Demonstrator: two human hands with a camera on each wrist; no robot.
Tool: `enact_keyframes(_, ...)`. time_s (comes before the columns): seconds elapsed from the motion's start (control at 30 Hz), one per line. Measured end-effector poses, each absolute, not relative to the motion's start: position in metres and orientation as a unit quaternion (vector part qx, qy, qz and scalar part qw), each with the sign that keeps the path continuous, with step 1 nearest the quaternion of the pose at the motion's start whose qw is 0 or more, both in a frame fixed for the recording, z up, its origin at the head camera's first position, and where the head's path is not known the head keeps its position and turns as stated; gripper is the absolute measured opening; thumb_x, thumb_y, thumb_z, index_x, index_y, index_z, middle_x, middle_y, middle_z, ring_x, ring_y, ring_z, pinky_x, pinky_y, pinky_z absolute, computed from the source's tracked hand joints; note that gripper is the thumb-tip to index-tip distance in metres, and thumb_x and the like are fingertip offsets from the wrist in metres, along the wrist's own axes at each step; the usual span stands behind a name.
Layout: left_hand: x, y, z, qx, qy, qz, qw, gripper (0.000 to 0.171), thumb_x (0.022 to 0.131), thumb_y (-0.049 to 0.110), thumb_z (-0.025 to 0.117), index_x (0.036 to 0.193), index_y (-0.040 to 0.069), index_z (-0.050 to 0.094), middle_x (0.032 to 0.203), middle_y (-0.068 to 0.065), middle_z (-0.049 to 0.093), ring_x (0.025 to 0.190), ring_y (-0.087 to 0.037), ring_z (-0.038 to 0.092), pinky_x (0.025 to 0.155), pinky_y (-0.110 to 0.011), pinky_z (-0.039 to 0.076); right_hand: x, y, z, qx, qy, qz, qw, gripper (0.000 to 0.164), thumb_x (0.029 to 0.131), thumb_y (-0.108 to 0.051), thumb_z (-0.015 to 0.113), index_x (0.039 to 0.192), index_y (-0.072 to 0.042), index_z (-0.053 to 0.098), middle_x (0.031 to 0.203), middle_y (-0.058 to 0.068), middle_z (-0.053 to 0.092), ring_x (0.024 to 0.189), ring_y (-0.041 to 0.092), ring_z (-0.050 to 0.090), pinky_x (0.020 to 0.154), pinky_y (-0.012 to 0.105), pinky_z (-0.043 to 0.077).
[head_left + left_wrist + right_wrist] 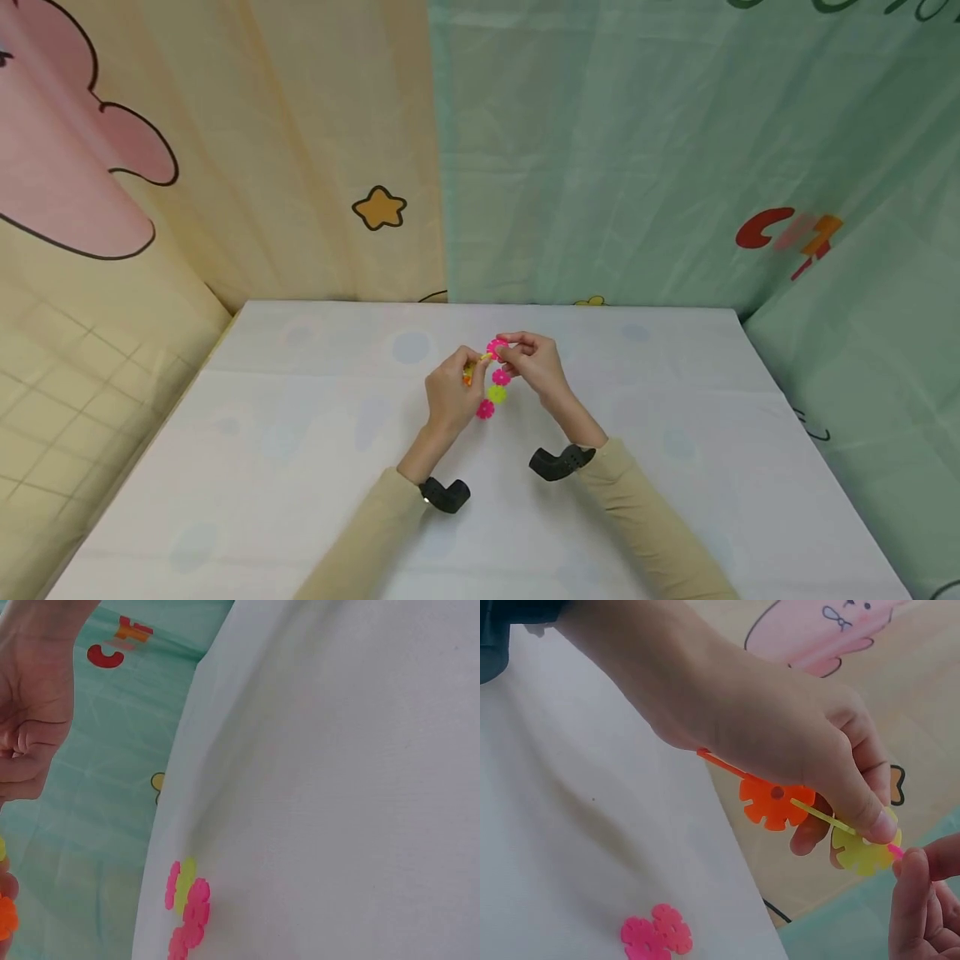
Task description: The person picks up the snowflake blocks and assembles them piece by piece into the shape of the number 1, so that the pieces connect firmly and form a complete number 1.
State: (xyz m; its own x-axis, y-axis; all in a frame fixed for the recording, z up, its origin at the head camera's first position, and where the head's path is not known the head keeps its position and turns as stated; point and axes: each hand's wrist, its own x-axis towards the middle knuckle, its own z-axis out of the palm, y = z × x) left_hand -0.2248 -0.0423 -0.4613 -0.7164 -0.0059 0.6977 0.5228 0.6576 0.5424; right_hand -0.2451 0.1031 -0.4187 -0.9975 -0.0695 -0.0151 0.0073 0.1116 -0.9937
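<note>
My left hand (pixel 453 385) pinches the yellow disc (pixel 866 859), my right hand (pixel 538 362) the pink disc (pixel 494 347); I'm apparently joining them between both, next needing aligned slots.

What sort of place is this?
Probably a curtained-off play or craft corner: there's a white-covered flat table, a pale green fabric curtain printed with colourful shapes, and bright pink flower-shaped plastic pieces.

Cartoon-printed drapes (pixel 600 167) behind and beside a white table (pixel 675 375) suggest a curtained-off nook.
</note>
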Motion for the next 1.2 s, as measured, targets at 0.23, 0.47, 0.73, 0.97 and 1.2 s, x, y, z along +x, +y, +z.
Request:
enact_keyframes(0.23,-0.227,-0.042,-0.462,-0.153,-0.846,-0.375,0.346,0.013,0.086,0.012,0.070,0.081,0.004,0.061,0.071,-0.007,0.069,0.058,-0.018,0.062,0.052,-0.026,0.049,-0.245,0.102,-0.423,-0.024,0.748,-0.663,0.013,0.026,0.090,-0.008,0.064,0.112,0.004,0.065,0.066,-0.004,0.063,0.054,0.009,0.063,0.058,0.018,0.053)
enact_keyframes(0.47,-0.228,-0.040,-0.460,-0.162,-0.855,-0.361,0.336,0.014,0.086,0.013,0.071,0.081,0.004,0.062,0.071,-0.006,0.069,0.055,-0.017,0.059,0.050,-0.023,0.045,-0.241,0.102,-0.425,-0.019,0.748,-0.663,-0.015,0.022,0.088,-0.004,0.065,0.108,0.005,0.067,0.065,0.000,0.063,0.057,0.023,0.064,0.058,0.025,0.056)
enact_keyframes(0.73,-0.229,-0.041,-0.457,-0.182,-0.861,-0.346,0.325,0.014,0.086,0.014,0.071,0.082,0.004,0.062,0.070,-0.006,0.068,0.054,-0.016,0.058,0.049,-0.022,0.044,-0.238,0.104,-0.427,-0.012,0.739,-0.673,-0.022,0.021,0.087,-0.003,0.066,0.107,0.005,0.067,0.067,0.007,0.065,0.053,0.014,0.063,0.056,0.023,0.055)
enact_keyframes(0.97,-0.232,-0.052,-0.456,-0.178,-0.892,-0.323,0.261,0.016,0.087,0.020,0.071,0.087,0.008,0.061,0.078,-0.004,0.071,0.050,-0.009,0.044,0.046,-0.018,0.032,-0.244,0.113,-0.431,-0.026,0.761,-0.647,0.033,0.028,0.092,-0.015,0.064,0.114,0.002,0.067,0.085,0.013,0.070,0.060,0.011,0.061,0.059,0.020,0.054)
enact_keyframes(1.2,-0.231,-0.058,-0.454,-0.177,-0.889,-0.374,0.194,0.017,0.089,0.023,0.067,0.100,0.010,0.064,0.095,-0.005,0.072,0.077,-0.018,0.064,0.065,-0.030,0.051,-0.227,0.115,-0.396,-0.039,0.782,-0.619,0.050,0.028,0.094,-0.008,0.058,0.117,0.007,0.063,0.092,0.017,0.070,0.073,0.014,0.062,0.066,0.020,0.054)
